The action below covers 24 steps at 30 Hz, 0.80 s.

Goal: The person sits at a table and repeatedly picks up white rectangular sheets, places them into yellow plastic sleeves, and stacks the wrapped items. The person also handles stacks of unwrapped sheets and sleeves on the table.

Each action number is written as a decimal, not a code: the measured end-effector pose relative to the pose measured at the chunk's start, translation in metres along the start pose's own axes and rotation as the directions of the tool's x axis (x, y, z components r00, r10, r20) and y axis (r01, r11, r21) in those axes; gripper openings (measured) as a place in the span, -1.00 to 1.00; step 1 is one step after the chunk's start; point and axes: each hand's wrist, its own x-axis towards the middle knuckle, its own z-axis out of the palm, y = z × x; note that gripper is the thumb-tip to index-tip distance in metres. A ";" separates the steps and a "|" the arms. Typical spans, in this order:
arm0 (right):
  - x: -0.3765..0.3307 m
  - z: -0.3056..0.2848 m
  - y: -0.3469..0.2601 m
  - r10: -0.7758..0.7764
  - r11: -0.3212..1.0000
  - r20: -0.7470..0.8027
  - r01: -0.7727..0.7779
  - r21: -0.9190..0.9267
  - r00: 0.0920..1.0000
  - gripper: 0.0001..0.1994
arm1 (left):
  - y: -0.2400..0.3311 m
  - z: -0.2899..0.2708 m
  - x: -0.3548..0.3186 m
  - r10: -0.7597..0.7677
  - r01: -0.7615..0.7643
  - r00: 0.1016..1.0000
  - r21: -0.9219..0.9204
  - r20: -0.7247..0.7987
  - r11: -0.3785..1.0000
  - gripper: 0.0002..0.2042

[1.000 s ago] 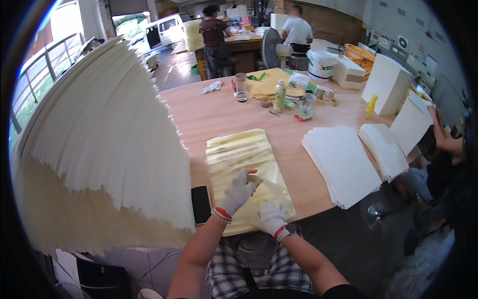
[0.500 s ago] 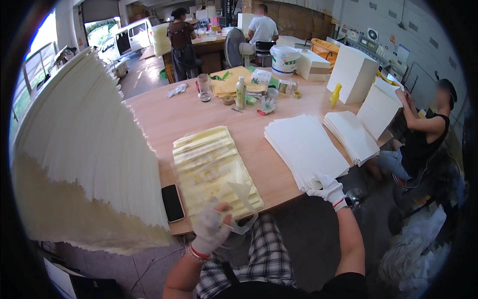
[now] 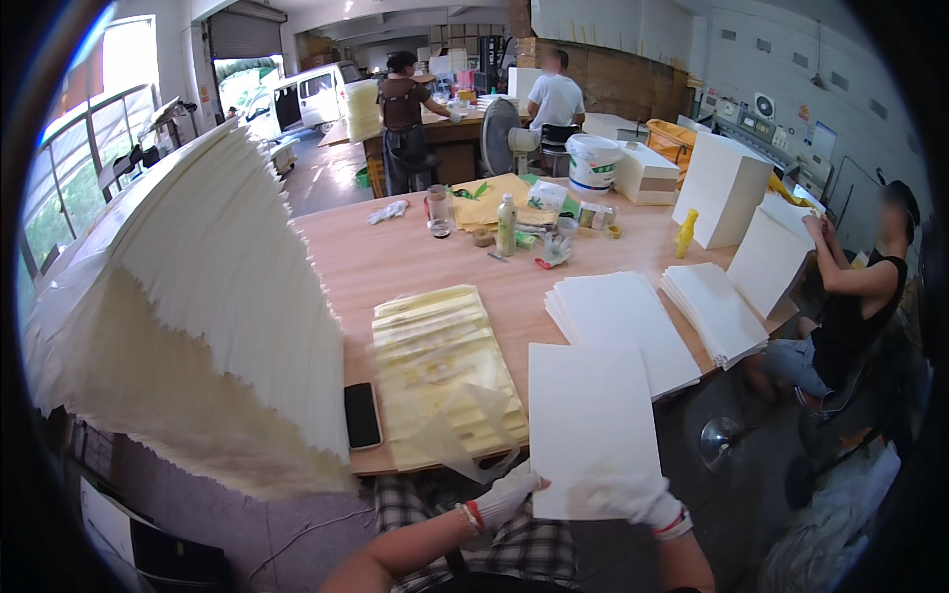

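At the near edge of the wooden table (image 3: pixel 395 257), both gloved hands hold one white sheet (image 3: pixel 589 420) up by its lower edge. The left hand (image 3: pixel 509 494) pinches the sheet's bottom left corner, fingers closed on it; the right hand (image 3: pixel 633 497) grips the bottom edge further right, though motion blur hides how its fingers lie. The sheet stands tilted over the table's edge, its upper part overlapping the near corner of a flat stack of white sheets (image 3: pixel 618 326) just behind it. Left of the sheet, touching the table edge, lies a pile of yellow glue-smeared sheets (image 3: pixel 440 371) — fanned so that each strip shows — and a thin translucent piece (image 3: pixel 465 435) hangs blurred above its near end, close to the left hand. A black phone (image 3: pixel 362 415) lies flat just beside the pile's left side. A tall fanned stack of cream sheets (image 3: pixel 198 316) fills the left of the view, leaning over the table. Further right a second fanned white stack (image 3: pixel 714 311) lies by a seated person (image 3: pixel 855 296) who handles upright white sheets (image 3: pixel 766 262). Mid-table stand a bottle (image 3: pixel 506 225), a jar (image 3: pixel 438 210) and small clutter; a white bucket (image 3: pixel 594 163) and a yellow bottle (image 3: pixel 684 233) stand beyond. Two people work at a far bench — well apart from the hands.
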 end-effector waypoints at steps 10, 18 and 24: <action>-0.021 0.135 -0.010 0.871 0.067 0.032 -0.183 0.981 0.491 -0.53 | -0.020 0.054 -0.046 0.553 -0.036 0.832 0.999 0.047 -0.030 -0.27; -0.020 0.090 -0.022 0.587 0.780 -0.342 -0.399 0.482 0.734 -0.67 | 0.093 -0.042 -0.041 0.820 0.358 0.548 0.932 -0.166 -0.050 -0.37; 0.005 0.083 -0.034 0.414 0.906 0.021 -0.410 -0.108 0.910 -0.74 | 0.092 -0.078 -0.016 0.525 0.168 0.752 0.887 -0.398 0.431 -0.56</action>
